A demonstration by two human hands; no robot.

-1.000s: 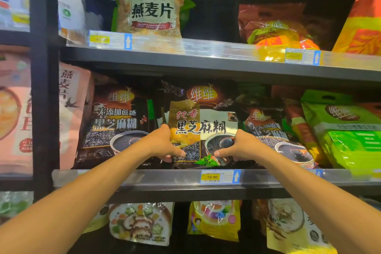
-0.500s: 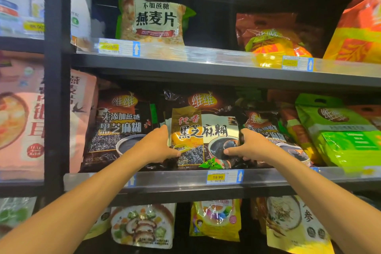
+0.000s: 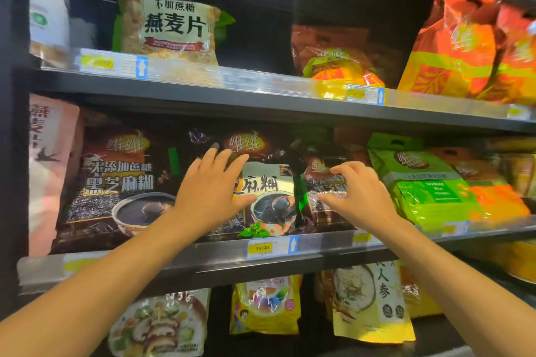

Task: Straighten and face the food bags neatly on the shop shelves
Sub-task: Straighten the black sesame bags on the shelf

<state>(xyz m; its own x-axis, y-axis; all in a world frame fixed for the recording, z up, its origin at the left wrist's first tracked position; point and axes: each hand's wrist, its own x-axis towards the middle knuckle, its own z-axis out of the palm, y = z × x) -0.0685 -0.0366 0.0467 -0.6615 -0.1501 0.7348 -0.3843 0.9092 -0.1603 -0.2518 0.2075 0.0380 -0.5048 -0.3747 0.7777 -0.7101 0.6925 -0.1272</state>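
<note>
A small beige and black sesame-paste bag (image 3: 269,197) stands upright at the front of the middle shelf (image 3: 203,252), facing out. My left hand (image 3: 211,188) lies flat on its left half, fingers straight and pointing up. My right hand (image 3: 359,191) hovers at the bag's right side with its fingers spread and slightly bent, touching the dark bag (image 3: 327,182) just behind and to the right. A larger dark sesame bag (image 3: 116,182) stands to the left. Green bags (image 3: 429,182) lean back on the right.
A pink bag (image 3: 49,168) fills the far left beside the black upright post (image 3: 11,153). On the upper shelf stand an oat-flake bag (image 3: 171,26) and orange bags (image 3: 464,46). The lower shelf holds several hanging pouches (image 3: 266,304). A price tag (image 3: 261,248) sits on the rail.
Both hands let go of the small bag's lower corners and rose. My left hand spread flat on its front. My right hand shifted right to the neighbouring dark bag.
</note>
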